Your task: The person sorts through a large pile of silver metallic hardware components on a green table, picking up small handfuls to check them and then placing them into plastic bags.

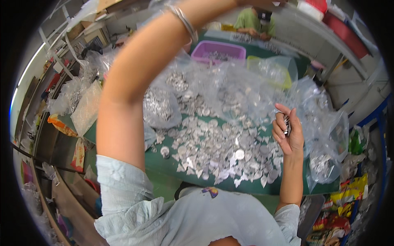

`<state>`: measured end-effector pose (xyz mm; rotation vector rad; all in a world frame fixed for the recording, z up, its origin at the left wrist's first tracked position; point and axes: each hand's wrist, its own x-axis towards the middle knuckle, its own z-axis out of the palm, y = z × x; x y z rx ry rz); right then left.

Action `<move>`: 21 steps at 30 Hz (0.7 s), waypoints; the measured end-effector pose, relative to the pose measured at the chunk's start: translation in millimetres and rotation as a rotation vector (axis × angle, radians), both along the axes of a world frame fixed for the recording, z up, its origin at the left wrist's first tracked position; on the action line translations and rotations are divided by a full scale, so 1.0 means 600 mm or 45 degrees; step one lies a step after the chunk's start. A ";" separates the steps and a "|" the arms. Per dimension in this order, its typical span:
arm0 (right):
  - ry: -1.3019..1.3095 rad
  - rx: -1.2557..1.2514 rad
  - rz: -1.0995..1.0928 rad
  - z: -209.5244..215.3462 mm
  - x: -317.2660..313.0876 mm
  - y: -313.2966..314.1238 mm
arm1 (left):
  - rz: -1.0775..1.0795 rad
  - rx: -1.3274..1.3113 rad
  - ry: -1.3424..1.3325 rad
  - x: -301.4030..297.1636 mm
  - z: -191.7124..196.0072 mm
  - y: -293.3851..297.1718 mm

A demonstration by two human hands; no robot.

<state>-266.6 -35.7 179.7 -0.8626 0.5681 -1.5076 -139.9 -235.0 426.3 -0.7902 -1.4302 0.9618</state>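
Observation:
My right hand [287, 130] is raised above the green table [164, 164], its fingers curled around a small stack of round silver metal pieces [287, 123]. My left arm reaches up and across the picture, with silver bangles [184, 20] on the wrist. The left hand itself goes out of view at the top edge. Below both arms lies a wide heap of small silver discs and scraps [217, 151] spread over the table.
Clear plastic bags [246, 82] filled with silver parts crowd the far side of the table. A purple tray [217, 51] and a yellowish bag [273, 69] stand behind them. Another person in green [252, 22] sits opposite. Coloured packets [347, 197] pile at the right.

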 end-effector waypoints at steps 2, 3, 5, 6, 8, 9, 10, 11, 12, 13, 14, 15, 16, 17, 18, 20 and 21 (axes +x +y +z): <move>-0.085 -0.079 0.131 0.054 -0.016 -0.017 | 0.056 0.061 -0.375 -0.028 -0.081 0.037; -0.205 -0.082 0.248 0.077 -0.002 -0.032 | -0.001 0.027 -0.346 -0.016 -0.110 0.057; -0.483 -0.163 0.492 0.090 0.006 -0.068 | -0.067 0.010 -0.442 0.007 -0.145 0.088; -0.497 -0.070 0.382 0.101 0.010 -0.078 | -0.084 0.040 -0.564 0.012 -0.165 0.095; -0.469 0.038 0.317 0.110 0.016 -0.098 | -0.170 0.082 -0.671 0.016 -0.205 0.100; -0.431 0.049 0.366 0.106 0.014 -0.110 | -0.159 0.071 -0.700 0.023 -0.214 0.105; -0.389 0.055 0.415 0.108 0.016 -0.120 | -0.147 0.060 -0.730 0.031 -0.220 0.110; -0.340 0.121 0.414 0.109 0.022 -0.121 | -0.134 0.047 -0.761 0.042 -0.223 0.117; -0.296 0.189 0.419 0.114 0.039 -0.121 | -0.122 0.098 -0.796 0.055 -0.230 0.125; -0.272 0.176 0.332 0.108 0.042 -0.115 | -0.145 0.140 -0.821 0.059 -0.237 0.133; -0.242 0.164 0.257 0.106 0.049 -0.111 | -0.165 0.180 -0.849 0.066 -0.242 0.143; -0.181 0.029 0.199 0.088 0.040 -0.104 | -0.140 0.255 -0.869 0.074 -0.244 0.156; -0.122 -0.069 0.114 0.060 0.026 -0.090 | -0.115 0.399 -0.841 0.088 -0.260 0.167; 0.006 -0.057 -0.035 0.043 0.029 -0.068 | -0.168 0.632 -0.743 0.106 -0.287 0.181; 0.124 -0.045 -0.171 0.030 0.035 -0.047 | -0.074 0.884 -0.720 0.148 -0.309 0.194; 0.538 0.020 -0.028 0.012 0.046 -0.004 | -0.269 1.553 -0.221 0.188 -0.389 0.222; 0.695 -0.212 -0.096 0.003 0.062 0.009 | -0.364 1.982 -0.090 0.196 -0.418 0.243</move>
